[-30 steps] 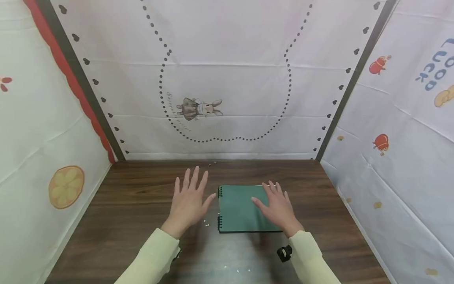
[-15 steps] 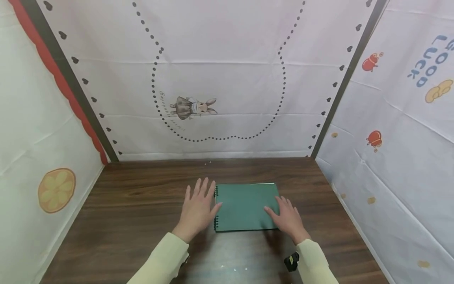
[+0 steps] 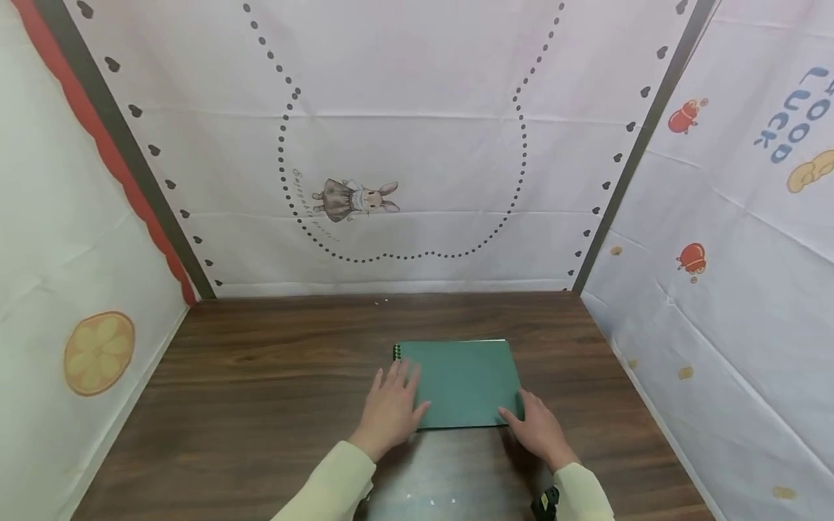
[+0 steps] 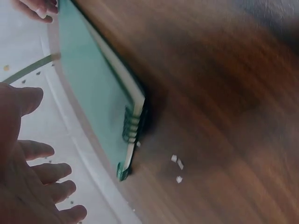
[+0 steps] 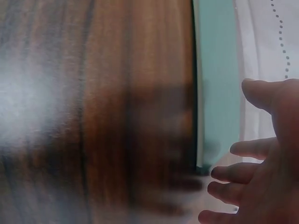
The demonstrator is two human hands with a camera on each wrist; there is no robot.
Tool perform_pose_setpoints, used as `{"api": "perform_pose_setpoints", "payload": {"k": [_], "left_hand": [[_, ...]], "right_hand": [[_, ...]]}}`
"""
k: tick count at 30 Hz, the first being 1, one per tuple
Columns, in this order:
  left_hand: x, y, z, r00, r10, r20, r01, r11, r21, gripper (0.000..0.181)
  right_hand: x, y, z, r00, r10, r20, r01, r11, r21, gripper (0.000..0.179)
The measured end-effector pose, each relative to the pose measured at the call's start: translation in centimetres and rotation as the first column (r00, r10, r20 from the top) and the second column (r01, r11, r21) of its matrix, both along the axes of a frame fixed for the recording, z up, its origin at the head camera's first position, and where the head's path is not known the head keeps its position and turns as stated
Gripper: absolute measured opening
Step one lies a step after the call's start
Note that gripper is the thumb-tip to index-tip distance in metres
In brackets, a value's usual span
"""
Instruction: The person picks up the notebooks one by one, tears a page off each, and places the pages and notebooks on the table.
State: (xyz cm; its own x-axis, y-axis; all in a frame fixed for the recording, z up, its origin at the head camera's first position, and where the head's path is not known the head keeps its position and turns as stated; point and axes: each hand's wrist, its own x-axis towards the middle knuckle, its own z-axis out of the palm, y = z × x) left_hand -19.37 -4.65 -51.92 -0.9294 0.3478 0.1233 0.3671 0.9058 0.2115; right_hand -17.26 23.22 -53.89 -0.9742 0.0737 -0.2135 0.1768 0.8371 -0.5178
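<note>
Printed white cloth (image 3: 417, 159) stands beyond the green notebook (image 3: 465, 383) and to both sides of it; the blue lettering on the right-hand cloth is cut off by the edge of the head view. A dark wood-grain table (image 3: 274, 405) lies beneath the notebook, which rests flat with its cover closed. Left hand (image 3: 391, 409): over the notebook's left edge, fingers straight and spread; contact with the cover cannot be determined. Right hand (image 3: 537, 428): at the notebook's near right corner, thumb and fingers apart; whether they touch the edge cannot be determined. Black device (image 3: 546, 501): nearer the person than the notebook, partly covered by the right sleeve (image 3: 582, 492). Spiral binding (image 4: 131, 123): along the notebook's left edge, lower coils hidden by the left hand in the head view. White bits (image 4: 176, 161): just beside the binding, material indistinct.
</note>
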Motion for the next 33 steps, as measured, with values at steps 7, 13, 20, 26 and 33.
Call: {"api": "perform_pose_setpoints", "payload": {"k": [7, 13, 20, 26, 33], "left_hand": [[-0.2, 1.5, -1.7, 1.000, -0.023, 0.016, 0.023, 1.000, -0.020, 0.066], [-0.2, 2.1, -2.2, 0.999, -0.035, 0.029, 0.036, 0.999, -0.034, 0.067], [-0.2, 2.7, -3.1, 0.998, -0.054, 0.015, 0.054, 0.998, -0.020, 0.068], [-0.1, 3.1, -3.5, 0.998, -0.059, 0.034, 0.061, 0.997, -0.041, 0.070], [0.1, 3.1, -3.8, 0.996, -0.072, 0.049, 0.075, 0.996, -0.055, 0.078]], "right_hand": [[0.1, 0.5, -0.4, 1.000, -0.010, 0.023, 0.010, 1.000, -0.003, 0.072], [0.0, 0.5, -0.3, 0.999, -0.012, 0.038, 0.013, 1.000, -0.023, 0.072], [-0.1, 0.6, -0.3, 0.999, -0.030, 0.044, 0.032, 0.999, -0.039, 0.069], [-0.3, 0.3, -0.3, 0.997, -0.049, 0.062, 0.052, 0.997, -0.058, 0.068], [-0.4, -0.2, -0.4, 0.997, -0.048, 0.060, 0.053, 0.996, -0.078, 0.067]]}}
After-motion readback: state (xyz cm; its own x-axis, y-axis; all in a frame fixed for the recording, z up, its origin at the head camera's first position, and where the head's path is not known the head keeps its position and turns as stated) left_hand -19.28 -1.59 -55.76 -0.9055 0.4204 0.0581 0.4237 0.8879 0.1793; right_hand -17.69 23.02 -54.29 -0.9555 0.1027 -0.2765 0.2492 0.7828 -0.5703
